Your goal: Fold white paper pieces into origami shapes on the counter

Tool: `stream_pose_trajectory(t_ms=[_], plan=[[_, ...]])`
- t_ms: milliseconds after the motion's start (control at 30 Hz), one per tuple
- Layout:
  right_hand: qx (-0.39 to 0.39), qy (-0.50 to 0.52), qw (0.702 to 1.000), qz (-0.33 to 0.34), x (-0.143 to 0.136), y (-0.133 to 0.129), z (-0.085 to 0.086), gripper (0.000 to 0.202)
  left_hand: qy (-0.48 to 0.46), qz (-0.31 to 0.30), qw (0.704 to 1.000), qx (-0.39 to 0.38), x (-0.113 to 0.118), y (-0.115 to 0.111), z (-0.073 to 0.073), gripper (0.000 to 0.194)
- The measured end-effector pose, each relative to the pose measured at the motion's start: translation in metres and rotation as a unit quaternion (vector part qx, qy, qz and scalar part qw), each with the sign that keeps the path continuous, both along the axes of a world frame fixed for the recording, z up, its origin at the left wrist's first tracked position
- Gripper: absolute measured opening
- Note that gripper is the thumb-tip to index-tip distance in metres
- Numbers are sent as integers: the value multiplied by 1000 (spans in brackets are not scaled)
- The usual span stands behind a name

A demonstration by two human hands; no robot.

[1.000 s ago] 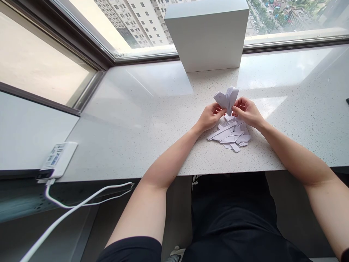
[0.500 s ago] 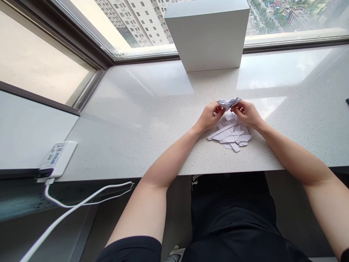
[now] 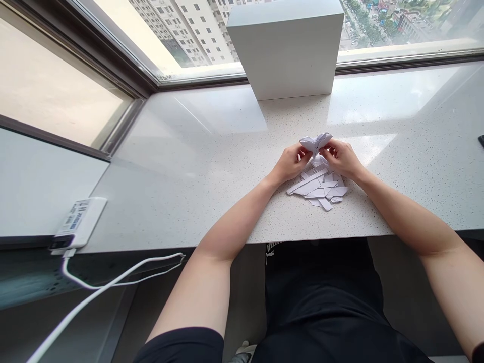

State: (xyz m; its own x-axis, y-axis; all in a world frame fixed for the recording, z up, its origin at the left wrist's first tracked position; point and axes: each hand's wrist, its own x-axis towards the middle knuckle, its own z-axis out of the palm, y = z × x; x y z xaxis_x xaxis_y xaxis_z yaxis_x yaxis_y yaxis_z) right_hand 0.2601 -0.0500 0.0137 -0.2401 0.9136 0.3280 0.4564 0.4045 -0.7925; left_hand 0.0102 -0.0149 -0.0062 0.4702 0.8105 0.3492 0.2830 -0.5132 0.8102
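Note:
A folded piece of white paper (image 3: 315, 143) is pinched between my two hands, its two upper flaps spread apart in a V. My left hand (image 3: 293, 162) grips its left side with fingers curled. On the other side my right hand (image 3: 342, 159) is closed on the right part of the paper, thumb toward me. Right below the hands lies a loose pile of white paper strips (image 3: 319, 187) on the speckled white countertop (image 3: 212, 196). The fingertips partly hide the lower end of the folded paper.
A large white box (image 3: 289, 60) stands behind the hands against the window. At the counter's left front edge lies a white power bank (image 3: 81, 224), with a white cable (image 3: 113, 282) hanging off it. A dark object (image 3: 481, 140) shows at the right edge.
The folded paper has tilted, and its two flaps now stand up in a clearer V. Both hands keep hold of it and have barely moved.

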Motion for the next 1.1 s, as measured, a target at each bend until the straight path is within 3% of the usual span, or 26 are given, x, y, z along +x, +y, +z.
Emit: stream_pose_trajectory(t_ms=[200,733,1100], plan=[[17,-7,1000,3,-1,1,-2,27,1,-10,1000,-16,2,-1,2,8],[24,-31,999,18,1,5,-10,18,14,-27,1000,-1,4,-2,3,9],[15,-24,999,16,1,5,-11,17,-8,8,1000,-8,2,-3,5,5]])
